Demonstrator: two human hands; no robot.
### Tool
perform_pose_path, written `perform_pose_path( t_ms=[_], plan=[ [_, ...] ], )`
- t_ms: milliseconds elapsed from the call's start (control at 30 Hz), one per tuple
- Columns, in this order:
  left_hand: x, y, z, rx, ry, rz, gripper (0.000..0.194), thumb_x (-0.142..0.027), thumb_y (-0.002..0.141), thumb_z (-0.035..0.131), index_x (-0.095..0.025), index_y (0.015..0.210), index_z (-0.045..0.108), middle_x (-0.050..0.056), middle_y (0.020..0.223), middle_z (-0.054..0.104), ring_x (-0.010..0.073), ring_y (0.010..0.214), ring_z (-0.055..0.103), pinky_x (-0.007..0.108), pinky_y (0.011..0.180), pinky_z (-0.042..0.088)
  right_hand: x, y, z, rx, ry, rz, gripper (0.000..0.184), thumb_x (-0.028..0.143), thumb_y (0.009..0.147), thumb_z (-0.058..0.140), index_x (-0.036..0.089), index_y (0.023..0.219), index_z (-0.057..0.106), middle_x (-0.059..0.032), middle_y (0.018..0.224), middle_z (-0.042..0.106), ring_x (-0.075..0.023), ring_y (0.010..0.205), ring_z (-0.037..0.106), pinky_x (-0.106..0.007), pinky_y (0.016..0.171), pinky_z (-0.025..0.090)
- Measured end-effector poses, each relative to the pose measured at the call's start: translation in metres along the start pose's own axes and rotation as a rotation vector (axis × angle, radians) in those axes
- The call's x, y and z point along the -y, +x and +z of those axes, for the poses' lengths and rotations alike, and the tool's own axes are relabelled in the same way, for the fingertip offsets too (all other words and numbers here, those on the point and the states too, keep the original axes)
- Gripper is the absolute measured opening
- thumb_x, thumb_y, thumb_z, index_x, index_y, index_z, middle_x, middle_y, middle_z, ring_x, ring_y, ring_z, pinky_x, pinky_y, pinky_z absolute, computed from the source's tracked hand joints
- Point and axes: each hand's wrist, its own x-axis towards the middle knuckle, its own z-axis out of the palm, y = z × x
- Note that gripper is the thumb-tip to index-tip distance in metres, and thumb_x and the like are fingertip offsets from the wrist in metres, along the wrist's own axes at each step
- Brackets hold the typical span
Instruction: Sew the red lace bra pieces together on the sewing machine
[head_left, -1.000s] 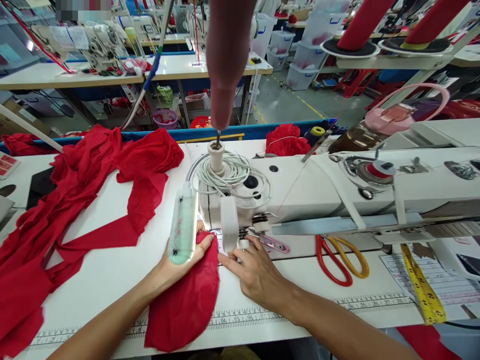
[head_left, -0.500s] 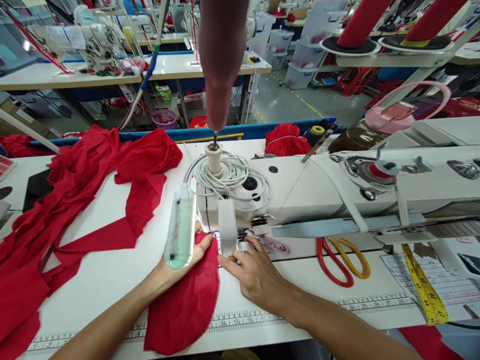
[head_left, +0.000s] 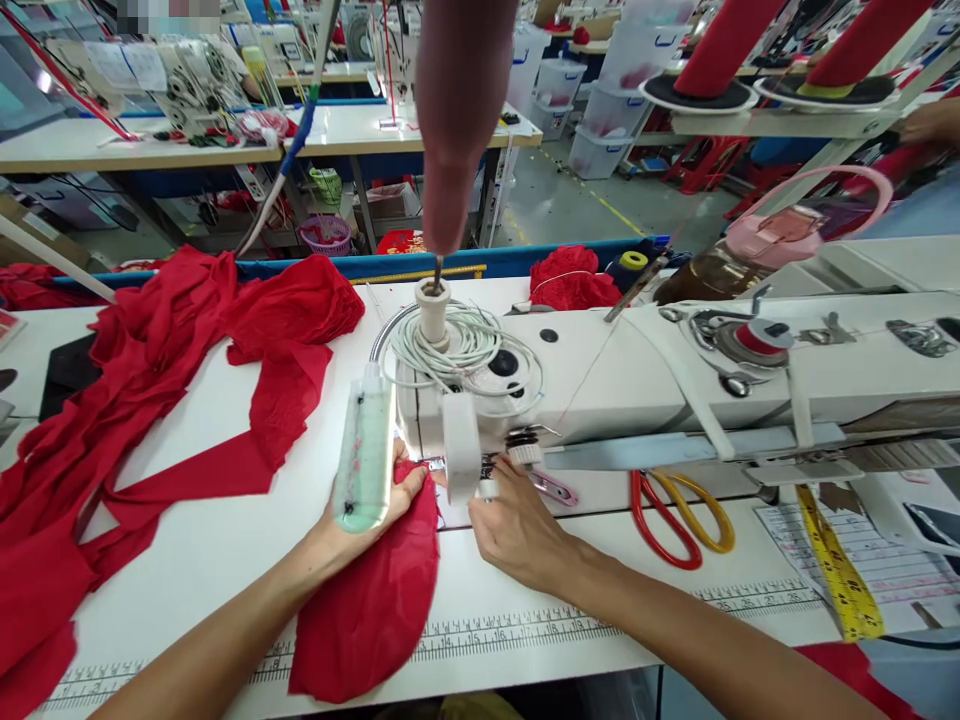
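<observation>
My left hand (head_left: 397, 505) pinches the top edge of a rounded red fabric piece (head_left: 367, 620) just left of the needle area of a white sewing machine (head_left: 607, 375). A clear, greenish lamp (head_left: 365, 455) hides part of that hand. The fabric's wide end lies flat toward the table's front edge. My right hand (head_left: 517, 530) is closed, fingers curled against the lower front of the machine head, beside the white thread-tension parts. Its fingertips are partly hidden, so what it grips cannot be made out. Pink thread snips (head_left: 555, 488) lie just behind it.
A heap of red fabric (head_left: 180, 340) spreads over the left side. Scissors with red and yellow handles (head_left: 637, 500) and a yellow tape measure (head_left: 840, 565) lie right. A pink-lidded bottle (head_left: 780, 240) stands behind the machine. Another person's hand (head_left: 926, 125) shows at upper right.
My right hand has drawn its fingers in from the fabric edge, curling them closer to the machine head. My left hand and the fabric stay nearly in place. Another person's hand has appeared at upper right.
</observation>
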Motion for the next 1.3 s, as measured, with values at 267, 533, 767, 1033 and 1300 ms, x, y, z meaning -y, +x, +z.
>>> perform_pose_path(
  t_ms=[267,533,767,1033,1300],
  plan=[
    [0.020,0.003,0.008,-0.051,-0.026,-0.038,0.027,-0.045,0.077,0.063,-0.021,0.070,0.054,-0.002,0.060,0.055,0.0167,0.063,0.057,0.025,0.055,0.043,0.004,0.006,0.005,-0.049,-0.172,-0.076,0.047,0.004,0.078,0.052,0.019,0.120,0.069,-0.0071,0.081,0.062,-0.0232,0.087,0.052,-0.036,0.082,0.040],
    [0.024,-0.002,0.000,-0.012,0.036,-0.026,0.031,-0.045,0.080,0.061,-0.021,0.064,0.051,-0.002,0.056,0.052,0.0146,0.054,0.051,0.025,0.050,0.038,0.014,0.004,0.010,-0.053,-0.374,-0.133,0.045,-0.002,0.078,0.055,0.013,0.118,0.068,-0.0112,0.092,0.071,-0.0259,0.102,0.060,-0.046,0.097,0.043],
    [0.028,0.005,0.003,-0.057,0.098,0.002,0.028,-0.047,0.079,0.062,-0.021,0.071,0.058,0.001,0.064,0.061,0.0179,0.061,0.058,0.026,0.059,0.046,0.016,0.006,0.006,-0.045,-0.341,-0.150,0.045,-0.002,0.081,0.057,0.008,0.124,0.065,-0.0180,0.103,0.072,-0.0291,0.107,0.061,-0.048,0.097,0.046],
    [0.029,0.004,0.002,-0.042,0.105,0.009,0.029,-0.048,0.079,0.062,-0.020,0.072,0.061,0.002,0.064,0.062,0.0206,0.068,0.061,0.029,0.065,0.049,0.013,0.003,0.011,-0.042,-0.320,-0.119,0.050,0.000,0.082,0.054,0.014,0.129,0.063,-0.0129,0.096,0.071,-0.0281,0.109,0.058,-0.048,0.097,0.045],
    [0.031,-0.001,0.004,-0.038,0.053,-0.003,0.031,-0.048,0.080,0.062,-0.022,0.064,0.058,0.001,0.059,0.057,0.0204,0.067,0.059,0.028,0.063,0.046,0.009,0.000,0.013,-0.111,-0.212,-0.128,0.057,0.002,0.083,0.049,0.020,0.136,0.058,-0.0102,0.092,0.066,-0.0260,0.098,0.057,-0.044,0.085,0.047]
  ],
)
